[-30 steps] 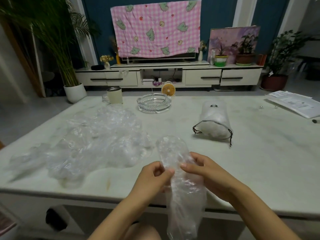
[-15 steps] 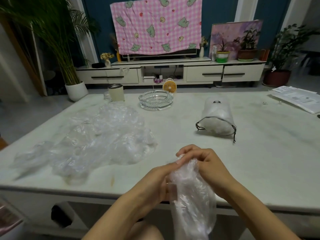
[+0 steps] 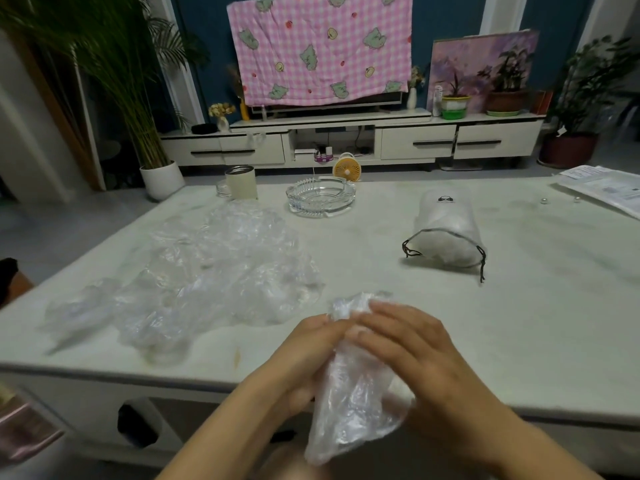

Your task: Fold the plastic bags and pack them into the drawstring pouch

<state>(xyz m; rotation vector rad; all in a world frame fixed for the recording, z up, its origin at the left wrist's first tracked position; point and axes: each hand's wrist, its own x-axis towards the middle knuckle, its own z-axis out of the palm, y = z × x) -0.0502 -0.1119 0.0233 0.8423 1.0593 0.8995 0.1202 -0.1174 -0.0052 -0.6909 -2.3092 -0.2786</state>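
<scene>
Bunched shorter than a second ago, the plastic bag point(image 3: 353, 410) hangs at 6 o'clock over the table point(image 3: 519, 306) edge, left hand point(image 3: 311, 348) and right hand point(image 3: 415, 351) both curled round its top, with the drawstring pouch point(image 3: 446, 233) lying at 1 o'clock.

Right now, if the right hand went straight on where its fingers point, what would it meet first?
Likely the left hand, across the plastic bag both hold; beyond that, the bag pile.

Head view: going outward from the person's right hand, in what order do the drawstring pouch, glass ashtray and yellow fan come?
From the right hand:
1. drawstring pouch, mid-table, just beyond, slightly right.
2. glass ashtray, near the table's far edge, to the left.
3. yellow fan, behind the ashtray, past the table.
</scene>
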